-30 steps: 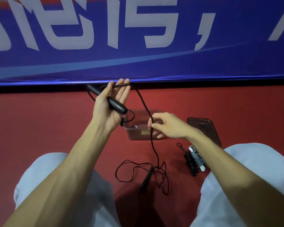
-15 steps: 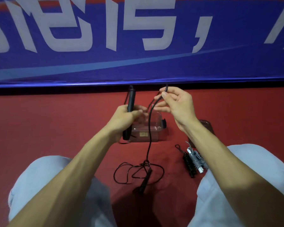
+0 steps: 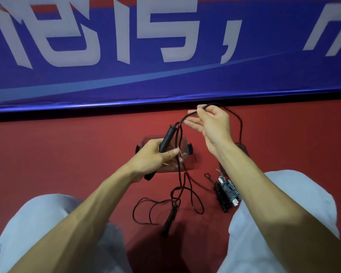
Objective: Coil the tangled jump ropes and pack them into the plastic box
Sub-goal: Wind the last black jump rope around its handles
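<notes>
The step in hand looks like winding the black jump rope (image 3: 178,174) into even loops against its handle (image 3: 166,139). To do it well, each pass should probably match the last in length, with light tension, so the slack lifts off the red floor (image 3: 67,164) without dragging. The crossed strands just above the second handle (image 3: 170,220), which lies on the floor between the knees, look likely to snag and would want shaking loose first. The left hand (image 3: 156,155) is curled round the handle, thumb across it where the cord runs down. The right hand (image 3: 213,124), raised higher, pinches the cord between thumb and forefinger, its other fingers loosely spread. The plastic box (image 3: 186,143) stands open on the floor behind the left hand, its lid (image 3: 243,149) to the right; two bundled ropes (image 3: 225,194) lie near the right knee, not yet packed.
</notes>
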Demonstrator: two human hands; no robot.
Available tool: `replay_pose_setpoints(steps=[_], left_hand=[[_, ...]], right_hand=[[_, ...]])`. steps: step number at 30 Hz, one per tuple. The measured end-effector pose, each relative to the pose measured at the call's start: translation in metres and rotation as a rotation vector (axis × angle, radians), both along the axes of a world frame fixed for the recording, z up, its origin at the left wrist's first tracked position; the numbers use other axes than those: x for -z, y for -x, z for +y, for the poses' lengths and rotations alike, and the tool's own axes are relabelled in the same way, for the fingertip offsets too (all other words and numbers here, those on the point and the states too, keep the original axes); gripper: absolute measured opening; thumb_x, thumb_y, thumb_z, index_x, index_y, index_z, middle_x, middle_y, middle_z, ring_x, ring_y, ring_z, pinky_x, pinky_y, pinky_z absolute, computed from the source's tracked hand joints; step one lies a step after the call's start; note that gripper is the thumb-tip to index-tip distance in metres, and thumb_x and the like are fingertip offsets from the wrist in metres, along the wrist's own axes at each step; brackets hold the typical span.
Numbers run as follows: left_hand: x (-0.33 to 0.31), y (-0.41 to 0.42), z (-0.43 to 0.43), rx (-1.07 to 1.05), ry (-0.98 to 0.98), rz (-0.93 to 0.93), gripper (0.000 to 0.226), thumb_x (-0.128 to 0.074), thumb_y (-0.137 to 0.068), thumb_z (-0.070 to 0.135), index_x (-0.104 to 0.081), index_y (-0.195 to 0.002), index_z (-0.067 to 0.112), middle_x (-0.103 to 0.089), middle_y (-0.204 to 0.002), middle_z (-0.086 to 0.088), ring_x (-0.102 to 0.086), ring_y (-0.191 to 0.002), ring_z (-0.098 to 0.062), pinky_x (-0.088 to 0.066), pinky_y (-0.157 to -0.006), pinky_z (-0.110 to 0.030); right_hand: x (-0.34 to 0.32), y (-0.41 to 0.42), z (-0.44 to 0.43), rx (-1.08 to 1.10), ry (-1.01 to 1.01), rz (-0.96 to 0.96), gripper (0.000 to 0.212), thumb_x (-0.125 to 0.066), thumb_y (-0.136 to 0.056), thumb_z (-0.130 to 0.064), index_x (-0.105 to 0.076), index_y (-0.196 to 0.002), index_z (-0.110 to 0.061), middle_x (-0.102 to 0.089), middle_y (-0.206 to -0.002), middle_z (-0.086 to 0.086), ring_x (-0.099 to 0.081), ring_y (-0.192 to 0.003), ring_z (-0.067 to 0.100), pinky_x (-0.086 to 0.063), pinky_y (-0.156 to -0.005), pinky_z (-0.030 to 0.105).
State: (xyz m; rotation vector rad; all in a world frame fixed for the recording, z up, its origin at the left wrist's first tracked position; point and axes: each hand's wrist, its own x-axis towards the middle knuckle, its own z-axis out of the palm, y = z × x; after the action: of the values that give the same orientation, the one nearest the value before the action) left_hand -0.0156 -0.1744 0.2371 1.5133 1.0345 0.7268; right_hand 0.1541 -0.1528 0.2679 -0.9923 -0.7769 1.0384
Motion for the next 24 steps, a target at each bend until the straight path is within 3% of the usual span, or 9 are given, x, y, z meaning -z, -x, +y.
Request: replay_pose_setpoints(steps=[4,8,12,15,17,20,24], left_hand=[[-0.004,-0.004,0.0,-0.172,-0.035,-0.155,0.008,-0.058,-0.097,0.012,-0.06,-0.093,0.006,-0.074,-0.077,-0.009,-0.071,-0.072,-0.028,-0.061,-0.066,-0.034],[-0.012,-0.001,0.004,-0.323,-0.02,-0.357,0.012,-0.056,-0.098,0.011,-0.057,-0.088,0.007,-0.072,-0.076,-0.011,-0.071,-0.073,-0.033,-0.061,-0.064,-0.034],[-0.022,0.003,0.005,-0.423,0.07,-0.591,0.016,-0.052,-0.1,0.012,-0.052,-0.085,0.006,-0.069,-0.078,-0.012,-0.073,-0.07,-0.028,-0.061,-0.059,-0.03],[-0.03,0.009,0.008,-0.472,0.133,-0.804,0.019,-0.05,-0.101,0.011,-0.051,-0.083,0.005,-0.07,-0.075,-0.01,-0.074,-0.076,-0.031,-0.061,-0.061,-0.03],[-0.031,0.016,0.012,-0.486,0.145,-0.922,0.019,-0.048,-0.102,0.012,-0.05,-0.084,0.006,-0.071,-0.082,-0.012,-0.074,-0.084,-0.032,-0.062,-0.069,-0.032],[-0.031,0.026,0.016,-0.475,0.186,-1.034,0.018,-0.046,-0.103,0.013,-0.053,-0.09,0.003,-0.071,-0.096,-0.018,-0.072,-0.094,-0.031,-0.061,-0.078,-0.034],[-0.025,0.025,0.018,-0.463,0.203,-1.067,0.02,-0.045,-0.103,0.014,-0.054,-0.104,-0.004,-0.072,-0.098,-0.02,-0.071,-0.099,-0.032,-0.061,-0.078,-0.035]], right_hand=[[0.006,0.001,0.0,-0.08,0.111,-0.053,0.013,-0.051,-0.098,-0.004,-0.057,-0.105,0.005,-0.068,-0.099,0.02,-0.073,-0.079,0.028,-0.06,-0.069,0.03],[0.012,0.005,-0.004,-0.245,0.178,-0.282,0.013,-0.05,-0.099,-0.008,-0.062,-0.101,-0.004,-0.071,-0.097,0.014,-0.072,-0.075,0.023,-0.058,-0.064,0.028],[0.015,0.014,-0.009,-0.462,0.206,-0.519,0.021,-0.046,-0.095,0.003,-0.065,-0.1,-0.005,-0.068,-0.087,0.011,-0.068,-0.068,0.013,-0.057,-0.059,0.025],[0.021,0.019,-0.011,-0.657,0.173,-0.663,0.036,-0.039,-0.089,0.016,-0.064,-0.103,-0.007,-0.069,-0.097,0.012,-0.068,-0.077,0.012,-0.058,-0.075,0.03],[0.026,0.019,-0.011,-0.725,0.106,-0.79,0.03,-0.047,-0.09,0.012,-0.066,-0.101,-0.009,-0.07,-0.101,0.012,-0.066,-0.084,0.013,-0.056,-0.085,0.037],[0.029,0.021,-0.011,-0.666,-0.004,-0.909,0.015,-0.059,-0.091,0.0,-0.068,-0.097,-0.011,-0.071,-0.1,0.009,-0.063,-0.081,0.012,-0.055,-0.084,0.034],[0.034,0.021,-0.005,-0.486,-0.061,-1.044,0.027,-0.06,-0.089,0.0,-0.064,-0.081,-0.026,-0.071,-0.083,-0.008,-0.066,-0.077,0.008,-0.056,-0.08,0.031]])
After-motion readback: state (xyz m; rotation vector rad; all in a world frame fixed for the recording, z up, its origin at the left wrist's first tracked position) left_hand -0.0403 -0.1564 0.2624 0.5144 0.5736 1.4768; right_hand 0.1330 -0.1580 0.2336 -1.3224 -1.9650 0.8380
